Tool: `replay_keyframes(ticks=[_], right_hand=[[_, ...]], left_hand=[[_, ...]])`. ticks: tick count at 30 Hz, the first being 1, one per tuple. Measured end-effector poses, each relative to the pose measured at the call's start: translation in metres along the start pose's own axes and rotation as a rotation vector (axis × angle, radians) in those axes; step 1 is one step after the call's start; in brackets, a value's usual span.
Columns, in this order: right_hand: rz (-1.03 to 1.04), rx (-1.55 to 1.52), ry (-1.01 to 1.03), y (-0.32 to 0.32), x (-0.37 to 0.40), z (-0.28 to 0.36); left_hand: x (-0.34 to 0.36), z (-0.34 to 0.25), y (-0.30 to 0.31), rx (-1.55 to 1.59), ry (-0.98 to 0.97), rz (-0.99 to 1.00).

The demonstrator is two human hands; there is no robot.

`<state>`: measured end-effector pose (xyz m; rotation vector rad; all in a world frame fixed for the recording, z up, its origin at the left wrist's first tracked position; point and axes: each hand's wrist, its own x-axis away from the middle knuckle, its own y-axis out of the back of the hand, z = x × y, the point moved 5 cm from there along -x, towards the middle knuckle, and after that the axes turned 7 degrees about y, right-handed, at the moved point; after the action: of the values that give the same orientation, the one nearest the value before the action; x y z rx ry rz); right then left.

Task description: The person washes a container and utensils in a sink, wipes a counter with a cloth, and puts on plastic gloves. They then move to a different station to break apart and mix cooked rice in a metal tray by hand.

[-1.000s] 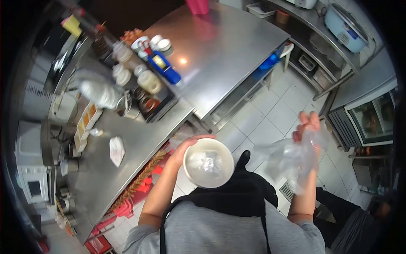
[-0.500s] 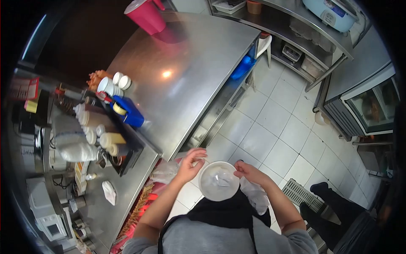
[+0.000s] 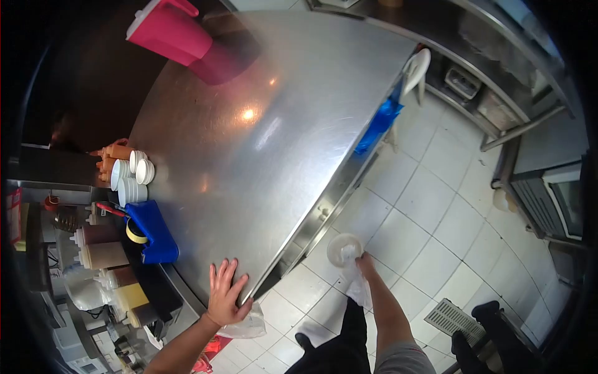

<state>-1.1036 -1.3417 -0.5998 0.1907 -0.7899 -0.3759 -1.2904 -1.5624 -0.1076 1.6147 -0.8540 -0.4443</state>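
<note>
Left hand (image 3: 225, 296): palm down on the near corner of the steel table (image 3: 280, 137), fingers spread wide, gripping nothing. Right hand (image 3: 365, 267): out past the table's right edge, closed at the side of a pale bowl (image 3: 342, 248); I cannot make out how each finger lies. Bowl hangs over the tiled floor, well clear of the tabletop, some clear plastic inside. A clear plastic bag (image 3: 358, 293) dangles just beside the right wrist.

To the right, a floor grate (image 3: 450, 325), another person's dark-shod feet (image 3: 486, 310) next to it.

Up the table's left edge from the near corner: a blue holder (image 3: 156, 234) with a yellow tape roll (image 3: 136, 231) against it, then stacked white tubs (image 3: 132, 190), orange bottles (image 3: 115, 153) behind. Blue plastic (image 3: 381, 126) bulges from under the right edge. Farthest, a pink pitcher (image 3: 171, 32) by the table's far left edge.
</note>
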Motion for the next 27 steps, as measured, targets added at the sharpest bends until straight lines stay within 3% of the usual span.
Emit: replay_keyframes(ticks=[2,4,7,8,9,11,14,16,19,25,27], right_hand=[[-0.066,-0.247,-0.073,-0.034,-0.050,-0.001],[-0.083,-0.230,-0.069,-0.036,-0.077,0.048],[-0.090,-0.409,-0.069,-0.073,-0.136,0.064],[-0.100,-0.734,0.072,-0.118,-0.181,0.027],[0.047,-0.919,0.146,-0.152,-0.214,0.005],[0.053,-1.127,0.081,-0.167,-0.215,0.045],[0.147,-1.120,0.101,-0.142,-0.177,0.079],[0.252,-0.863,-0.177,-0.124,-0.120,0.078],[0.332,-0.761,-0.236,-0.090,-0.041,0.074],[0.410,-0.959,0.032,-0.010,0.112,0.124],[0.408,-1.057,-0.106,0.006,0.147,0.139]], left_hand=[[0.002,0.006,-0.005,0.008,-0.004,0.000],[0.005,0.008,-0.005,0.014,0.003,-0.002],[0.012,0.013,-0.008,0.033,0.009,0.018],[0.013,0.015,-0.009,0.026,0.015,0.021],[0.015,0.016,-0.010,0.029,0.013,0.019],[0.016,0.017,-0.009,0.051,0.007,0.010],[0.012,0.016,-0.008,0.037,0.005,0.014],[0.011,0.013,-0.006,0.044,0.014,0.022],[0.003,0.009,-0.003,0.060,0.022,0.005],[-0.001,0.000,0.011,0.106,0.020,-0.026],[0.001,-0.004,0.015,0.135,0.023,-0.055]])
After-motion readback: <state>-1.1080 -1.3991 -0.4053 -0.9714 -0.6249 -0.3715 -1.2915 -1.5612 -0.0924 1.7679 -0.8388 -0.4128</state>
